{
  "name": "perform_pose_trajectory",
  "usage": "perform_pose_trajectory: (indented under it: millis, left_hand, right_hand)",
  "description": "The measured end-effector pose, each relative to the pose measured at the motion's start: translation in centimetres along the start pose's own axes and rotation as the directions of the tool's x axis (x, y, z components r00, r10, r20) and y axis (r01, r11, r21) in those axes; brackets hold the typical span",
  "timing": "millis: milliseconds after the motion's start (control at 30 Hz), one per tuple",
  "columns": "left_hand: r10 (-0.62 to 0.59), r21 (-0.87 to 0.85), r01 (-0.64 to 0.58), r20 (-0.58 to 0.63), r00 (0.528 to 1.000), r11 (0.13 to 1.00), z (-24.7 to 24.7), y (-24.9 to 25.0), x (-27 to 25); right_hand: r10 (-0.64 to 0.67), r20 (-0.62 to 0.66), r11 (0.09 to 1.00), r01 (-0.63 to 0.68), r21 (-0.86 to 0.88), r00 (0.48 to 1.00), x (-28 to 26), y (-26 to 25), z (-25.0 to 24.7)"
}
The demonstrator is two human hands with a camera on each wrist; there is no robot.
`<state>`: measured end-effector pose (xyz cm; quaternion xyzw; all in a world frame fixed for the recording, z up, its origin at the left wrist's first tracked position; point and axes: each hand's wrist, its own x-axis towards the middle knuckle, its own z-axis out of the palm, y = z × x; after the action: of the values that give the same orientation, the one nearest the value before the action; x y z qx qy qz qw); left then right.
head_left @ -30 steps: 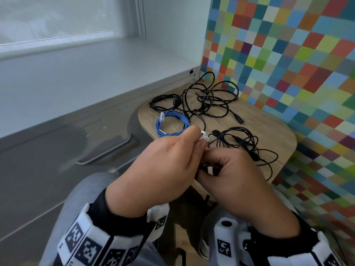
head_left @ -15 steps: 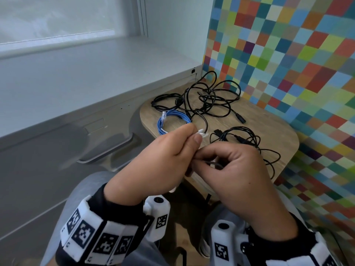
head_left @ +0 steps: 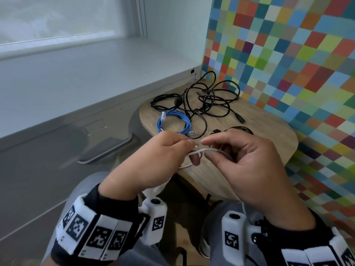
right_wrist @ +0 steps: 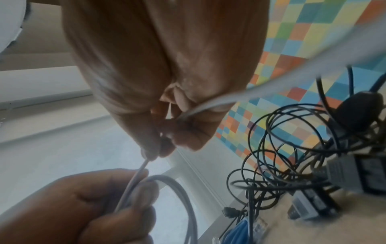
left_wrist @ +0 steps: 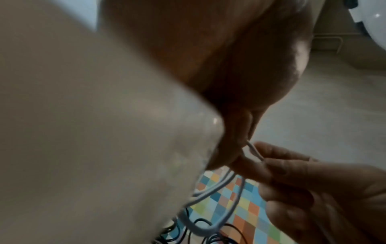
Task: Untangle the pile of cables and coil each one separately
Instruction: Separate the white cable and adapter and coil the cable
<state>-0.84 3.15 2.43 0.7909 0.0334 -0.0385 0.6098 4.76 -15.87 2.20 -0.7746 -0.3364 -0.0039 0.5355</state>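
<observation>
White cable pinched between left hand and right hand, loops hanging beneath left hand; slack grip likely to spill loops; dangling end may snag black tangle just beyond fingers.

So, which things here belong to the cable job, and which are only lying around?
Part of the job:
- white cable, pinched by left hand and right hand
- blue cable, coiled on the table
- black cables, tangled

Just there:
- window sill
- coloured wall
</observation>
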Motion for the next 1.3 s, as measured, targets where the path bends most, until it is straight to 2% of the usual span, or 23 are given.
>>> perform_pose_trajectory:
  millis: [133, 233, 333, 467, 533, 700, 833, 933, 1000, 1033, 1100, 1200, 1300]
  left_hand:
    - [-0.006, -0.049, 0.009, 0.052, 0.999, 0.999, -0.1, 0.0, -0.3]
    - [0.064, -0.278, -0.045, 0.058, 0.996, 0.959, -0.1, -0.2, -0.5]
    - [0.113, -0.442, -0.082, 0.044, 0.993, 0.893, 0.0, 0.0, -0.5]
    - [0.092, -0.511, -0.107, -0.054, 0.994, 0.853, 0.0, 0.2, -0.3]
    - [0.078, -0.501, -0.088, -0.041, 0.996, 0.861, 0.0, 0.1, -0.4]
    - [0.16, -0.485, -0.099, 0.086, 0.983, 0.869, 0.4, 0.6, -0.8]
    - [0.274, -0.559, -0.155, 0.135, 0.952, 0.815, 1.3, 0.7, -0.7]
    - [0.307, -0.606, -0.209, 0.061, 0.95, 0.768, 1.6, 0.6, -0.5]
    - [0.307, -0.627, -0.256, -0.028, 0.951, 0.736, 1.7, 0.5, -0.3]
    - [0.298, -0.629, -0.275, -0.072, 0.952, 0.727, 1.6, 0.4, -0.3]
    - [0.263, -0.618, -0.291, -0.139, 0.955, 0.73, 1.3, 0.3, -0.1]
    - [0.251, -0.546, -0.305, -0.174, 0.952, 0.78, 1.3, 0.1, 0.2]
    - [0.304, -0.438, -0.362, -0.199, 0.932, 0.822, 1.4, -0.2, 0.3]
  right_hand:
    - [-0.095, -0.056, 0.991, 0.089, -0.099, 0.994, 0.1, 0.5, -0.2]
    - [-0.145, -0.124, 0.978, 0.124, -0.166, 0.982, 0.2, 0.4, -0.4]
    - [-0.155, -0.085, 0.97, 0.135, -0.201, 0.984, 0.4, 0.8, -0.9]
    - [-0.135, -0.159, 0.961, 0.09, -0.261, 0.978, 0.5, 1.1, -1.2]
    - [-0.148, -0.205, 0.957, 0.088, -0.278, 0.967, 0.4, 1.2, -1.1]
    - [-0.095, -0.272, 0.993, 0.073, -0.089, 0.958, 0.1, 0.9, -0.3]
    - [0.067, -0.134, 0.97, -0.033, 0.24, 0.989, 0.1, 0.3, 0.7]
    - [0.116, -0.073, 0.905, -0.075, 0.418, 0.991, 0.0, 0.3, 1.1]
    - [0.087, 0.027, 0.829, -0.088, 0.552, 0.996, -0.2, 0.3, 0.8]
    - [0.065, 0.084, 0.818, -0.101, 0.567, 0.994, -0.2, 0.1, 0.7]
    - [0.037, 0.124, 0.871, -0.093, 0.482, 0.992, -0.2, 0.1, 0.7]
    - [0.057, 0.039, 0.94, -0.067, 0.333, 0.998, 0.1, 0.5, 1.1]
    - [0.135, -0.024, 0.907, -0.113, 0.405, 0.991, 0.2, 0.1, 1.4]
